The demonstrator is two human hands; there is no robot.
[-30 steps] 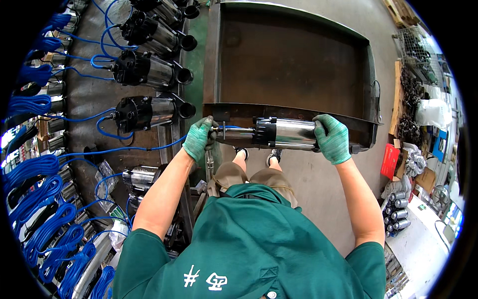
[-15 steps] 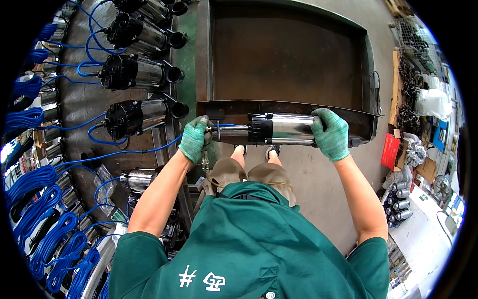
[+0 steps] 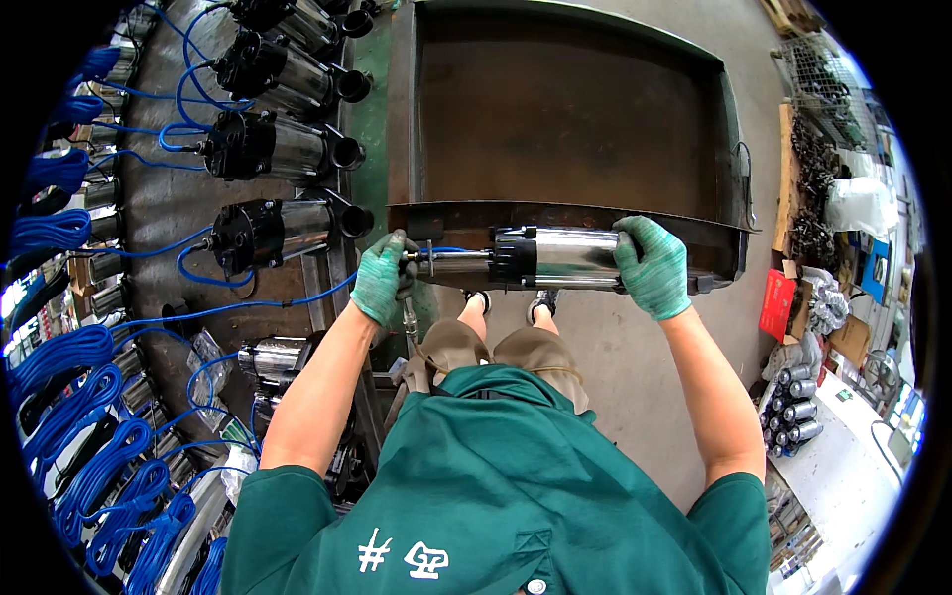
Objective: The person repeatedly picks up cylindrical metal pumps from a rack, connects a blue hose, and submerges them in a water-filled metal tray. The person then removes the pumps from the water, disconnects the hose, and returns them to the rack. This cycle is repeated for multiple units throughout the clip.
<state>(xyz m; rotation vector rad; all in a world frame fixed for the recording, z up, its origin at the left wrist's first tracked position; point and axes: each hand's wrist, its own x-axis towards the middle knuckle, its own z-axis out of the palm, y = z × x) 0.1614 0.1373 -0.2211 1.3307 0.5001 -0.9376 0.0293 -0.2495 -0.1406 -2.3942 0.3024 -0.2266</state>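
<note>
Apparently bracing, green-gloved left hand (image 3: 378, 280) gripped a slim metal shaft (image 3: 461, 255), right hand (image 3: 657, 270) its silver-black metal cylinder (image 3: 575, 259); steadiness seemed needed next.

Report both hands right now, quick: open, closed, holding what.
Left green-gloved hand: closed at the left end of the slim silver metal rod.
Right green-gloved hand: holding the right end of the shiny silver metal cylinder.

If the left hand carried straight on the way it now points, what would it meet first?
Probably the dark metal tray, at its near edge, though depth is unclear and the left hand may pass above it.
</note>
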